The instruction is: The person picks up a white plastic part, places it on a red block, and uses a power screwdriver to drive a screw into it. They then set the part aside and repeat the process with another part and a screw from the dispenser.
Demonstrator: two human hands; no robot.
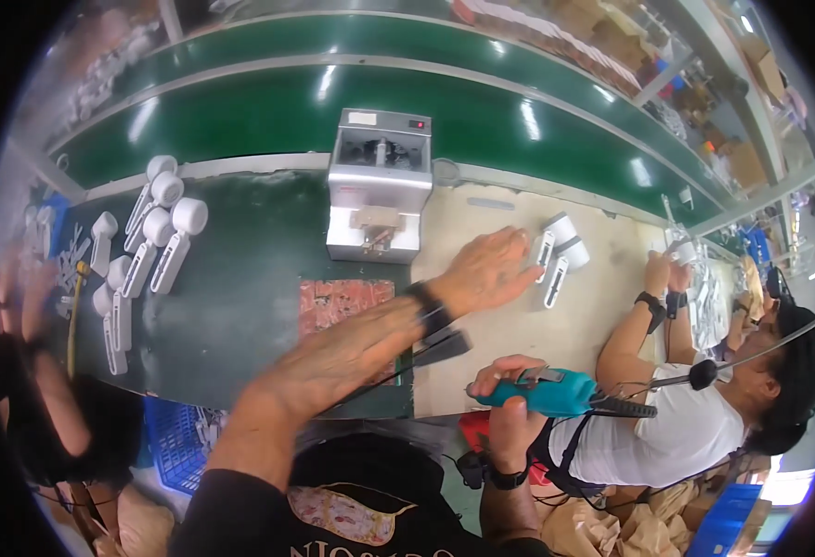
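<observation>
My left hand (491, 271) stretches across to the right over the pale bench mat, fingers apart. Its fingertips are right beside two white plastic parts (565, 243), each with a round head and a slotted handle; whether they touch is hard to tell. In my right hand (514, 418) is a teal electric screwdriver (561, 393), held at the bench's front edge with its cable end to the right. A silver screw feeder (380, 195) stands at the back middle of the bench. In front of it lies a reddish patterned pad (342, 304), partly behind my left forearm.
Several similar white parts (174, 243) lie at the left on the dark green mat (240, 325). Beyond the bench runs a green conveyor (259, 102). Co-workers sit close on both sides, the right one in a white shirt (677, 432). A blue basket (171, 446) is below the edge.
</observation>
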